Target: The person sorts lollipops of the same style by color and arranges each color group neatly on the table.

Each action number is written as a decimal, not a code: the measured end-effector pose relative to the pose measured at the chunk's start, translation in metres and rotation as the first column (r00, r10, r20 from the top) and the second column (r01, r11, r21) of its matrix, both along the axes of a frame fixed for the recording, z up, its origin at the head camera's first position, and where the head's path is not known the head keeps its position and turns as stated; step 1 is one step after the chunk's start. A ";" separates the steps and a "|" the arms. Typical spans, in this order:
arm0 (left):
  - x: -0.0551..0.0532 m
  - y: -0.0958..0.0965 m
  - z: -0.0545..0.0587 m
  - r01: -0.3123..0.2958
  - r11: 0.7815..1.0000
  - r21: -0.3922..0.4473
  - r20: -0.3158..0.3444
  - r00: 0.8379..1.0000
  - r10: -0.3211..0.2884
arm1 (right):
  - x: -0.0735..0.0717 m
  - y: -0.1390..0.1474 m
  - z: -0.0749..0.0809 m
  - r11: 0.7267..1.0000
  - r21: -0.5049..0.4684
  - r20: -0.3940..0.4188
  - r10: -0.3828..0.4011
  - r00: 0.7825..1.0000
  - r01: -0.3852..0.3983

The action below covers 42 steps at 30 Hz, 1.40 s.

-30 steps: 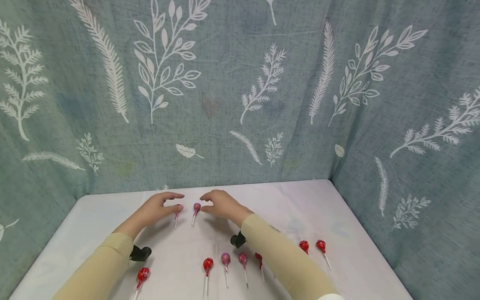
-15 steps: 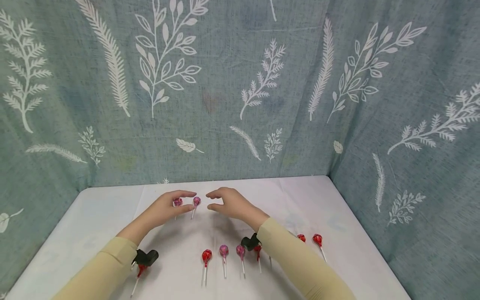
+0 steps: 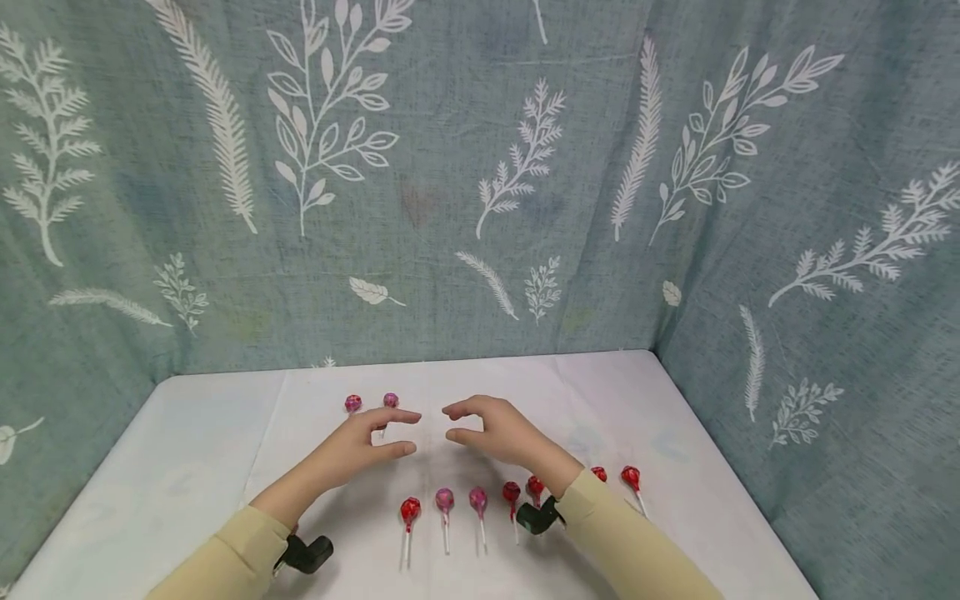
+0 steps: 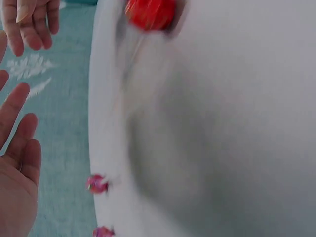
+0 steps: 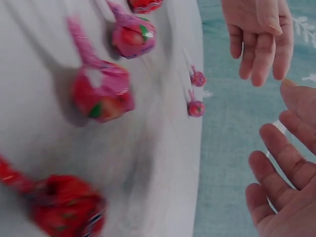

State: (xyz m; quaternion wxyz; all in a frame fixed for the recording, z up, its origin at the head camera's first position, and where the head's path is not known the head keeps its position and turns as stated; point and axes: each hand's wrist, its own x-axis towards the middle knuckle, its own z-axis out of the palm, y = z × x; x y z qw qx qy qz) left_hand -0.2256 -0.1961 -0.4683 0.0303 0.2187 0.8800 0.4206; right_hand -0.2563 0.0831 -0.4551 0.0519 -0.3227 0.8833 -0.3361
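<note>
Nearest the lower edge of the head view, a row of wrapped lollipops is lying on the white surface: a red lollipop, two pink ones, then more red ones running toward the lower right, the last just beyond the right sleeve. Above them, in the middle of the frame, the left hand and the right hand are hovering side by side with their fingers loosely spread and holding nothing. Farthest back, just above the left hand, the two pink lollipops are resting close together near the patterned cloth.

These sweets are likely light, with hard round heads under crinkly, somewhat slippery wrapping and thin stiff sticks; pinching the stick just below the head, or the head itself, should be giving the surest hold.

Half a second ago the left fingers were at the two far lollipops; now both hands are drawing back toward the near row, leaving that pair lying free.
</note>
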 end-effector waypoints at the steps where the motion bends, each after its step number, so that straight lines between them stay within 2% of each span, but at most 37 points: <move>1: 0.002 0.002 -0.002 0.009 1.000 0.002 0.001 1.000 -0.009 | 0.002 0.003 -0.001 1.000 -0.006 0.006 0.001 1.000 -0.001; 6: 0.011 0.015 -0.008 0.042 0.999 0.033 0.020 0.999 -0.043 | 0.013 0.017 -0.005 1.000 -0.026 0.020 -0.015 1.000 0.015; 12: 0.022 0.028 -0.016 0.019 0.997 0.070 0.065 0.998 -0.023 | 0.027 0.032 -0.012 0.998 -0.044 0.033 -0.048 0.998 0.049; 19: 0.025 0.034 -0.028 0.061 0.995 0.081 -0.010 0.998 -0.060 | 0.040 0.043 -0.029 0.998 -0.023 0.045 -0.053 0.998 0.054; 23: 0.026 0.037 -0.034 0.045 0.995 0.088 -0.009 0.999 -0.045 | 0.043 0.044 -0.036 0.999 -0.009 0.049 -0.047 0.998 0.047; 30: 0.032 0.043 -0.045 -0.037 0.999 0.000 -0.006 0.999 0.037 | 0.045 0.044 -0.047 1.000 -0.002 0.046 -0.024 0.999 0.024; 33: 0.034 0.046 -0.047 -0.069 0.996 -0.047 -0.020 0.997 0.069 | 0.046 0.044 -0.050 1.000 0.022 0.010 -0.005 1.000 0.005; 37: 0.036 0.048 -0.045 -0.084 0.991 -0.103 -0.042 0.996 0.080 | 0.048 0.042 -0.051 0.997 0.072 -0.061 0.022 0.998 -0.017; 42: 0.038 0.052 -0.045 -0.092 0.981 -0.169 -0.077 0.994 0.080 | 0.052 0.042 -0.053 0.992 0.125 -0.067 0.022 0.997 -0.013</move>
